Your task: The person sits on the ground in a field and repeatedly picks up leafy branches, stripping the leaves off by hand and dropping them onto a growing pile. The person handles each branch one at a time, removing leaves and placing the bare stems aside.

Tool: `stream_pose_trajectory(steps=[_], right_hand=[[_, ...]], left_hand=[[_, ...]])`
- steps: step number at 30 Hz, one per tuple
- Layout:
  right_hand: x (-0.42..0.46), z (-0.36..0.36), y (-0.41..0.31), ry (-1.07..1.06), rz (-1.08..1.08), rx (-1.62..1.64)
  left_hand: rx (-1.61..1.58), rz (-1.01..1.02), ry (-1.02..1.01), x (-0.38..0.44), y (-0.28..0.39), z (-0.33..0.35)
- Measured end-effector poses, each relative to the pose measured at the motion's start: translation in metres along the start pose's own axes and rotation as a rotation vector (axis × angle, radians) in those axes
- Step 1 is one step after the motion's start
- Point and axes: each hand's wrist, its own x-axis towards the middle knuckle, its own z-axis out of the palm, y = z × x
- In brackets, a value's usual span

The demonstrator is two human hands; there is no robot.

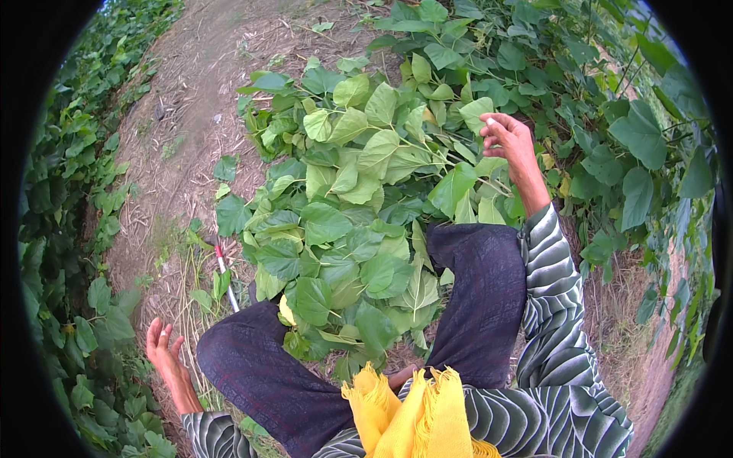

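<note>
A heap of cut leafy branches with broad green leaves lies on the ground between my spread knees. At the heap's upper right, my right hand has its thumb and fingertips at the edge of a pale green leaf; whether they pinch it is hard to tell. My left hand is raised beside my left knee, palm up, fingers apart and holding nothing. A tool with a red and silver handle lies left of the heap, one end hidden near my knee.
Dense leafy plants stand close on the right, and another leafy row runs along the left. Dry ground strewn with stalks stretches ahead. A yellow fringed scarf hangs in front of my chest.
</note>
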Motion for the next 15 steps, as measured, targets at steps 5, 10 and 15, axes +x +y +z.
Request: stream_pose_trajectory(steps=[5,10,15], right_hand=[[0.005,-0.047,0.086,-0.039,0.120,-0.446],[0.017,-0.071,0.166,-0.145,0.261,-1.105],[0.037,-0.083,0.235,-0.068,0.193,-1.067]], left_hand=[[-0.055,0.194,-0.363,-0.028,0.059,0.116],[-0.040,0.174,-0.682,-0.055,0.081,0.220],[0.080,0.108,-0.850,-0.070,0.066,0.289]])
